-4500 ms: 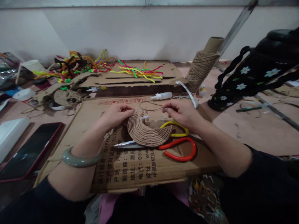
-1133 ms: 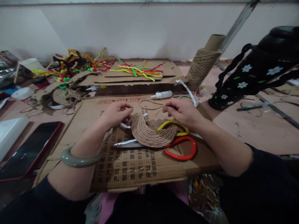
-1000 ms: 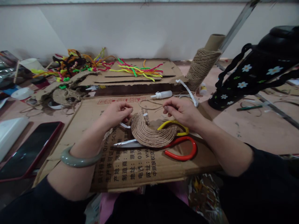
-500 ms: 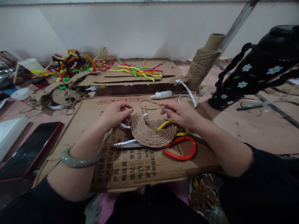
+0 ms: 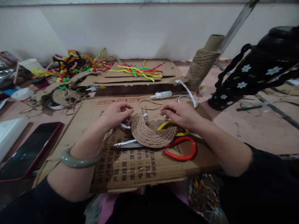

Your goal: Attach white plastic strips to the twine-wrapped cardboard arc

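A crescent-shaped coil of brown jute twine (image 5: pixel 153 137) lies across scissors (image 5: pixel 194 148) with one red and one yellow handle. My left hand (image 5: pixel 118 114) is just left of the coil's upper end, its fingertips pressed together. What they hold, if anything, is hidden. To the right, my right hand (image 5: pixel 176 112) pinches a thin end of twine (image 5: pixel 158 115) above the yellow handle. A loose loop of twine (image 5: pixel 146 102) runs behind the coil. Beside my left fingers a white strip (image 5: pixel 125 125) sticks out.
Printed cardboard (image 5: pixel 109 168) lies under the work. Behind it are a small glue bottle (image 5: pixel 163 94), colourful pipe cleaners (image 5: pixel 136 71) and a twine spool (image 5: pixel 202 67). A black flowered bottle (image 5: pixel 254 68) stands right; a phone (image 5: pixel 30 149) lies left.
My right fingers have shifted slightly, and a short twine end now shows below them. The left hand and the coil have barely moved.
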Motion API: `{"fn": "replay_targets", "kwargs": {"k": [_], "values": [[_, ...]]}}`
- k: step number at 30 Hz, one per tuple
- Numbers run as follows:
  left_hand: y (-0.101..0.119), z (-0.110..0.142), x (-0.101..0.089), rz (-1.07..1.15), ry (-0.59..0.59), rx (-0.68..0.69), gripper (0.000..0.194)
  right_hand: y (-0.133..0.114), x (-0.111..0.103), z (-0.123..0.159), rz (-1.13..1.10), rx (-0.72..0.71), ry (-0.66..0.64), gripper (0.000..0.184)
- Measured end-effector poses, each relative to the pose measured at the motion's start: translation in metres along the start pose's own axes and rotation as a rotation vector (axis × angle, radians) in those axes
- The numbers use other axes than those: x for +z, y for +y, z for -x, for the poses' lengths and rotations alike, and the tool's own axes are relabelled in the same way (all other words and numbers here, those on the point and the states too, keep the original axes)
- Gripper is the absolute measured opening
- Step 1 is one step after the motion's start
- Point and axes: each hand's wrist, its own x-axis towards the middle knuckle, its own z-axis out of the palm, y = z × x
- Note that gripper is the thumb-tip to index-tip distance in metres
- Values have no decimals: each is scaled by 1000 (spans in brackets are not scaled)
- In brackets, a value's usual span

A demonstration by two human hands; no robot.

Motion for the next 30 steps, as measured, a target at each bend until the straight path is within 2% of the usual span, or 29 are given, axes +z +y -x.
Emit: {"fn": "replay_targets", "kwargs": {"k": [10, 30], "values": [[-4, -2, -1, -12, -20, 2, 16, -2, -1, 0, 25, -4, 0, 14], [-3, -1, 0, 3, -11, 14, 13, -1, -1, 0, 21, -10, -23, 14]]}}
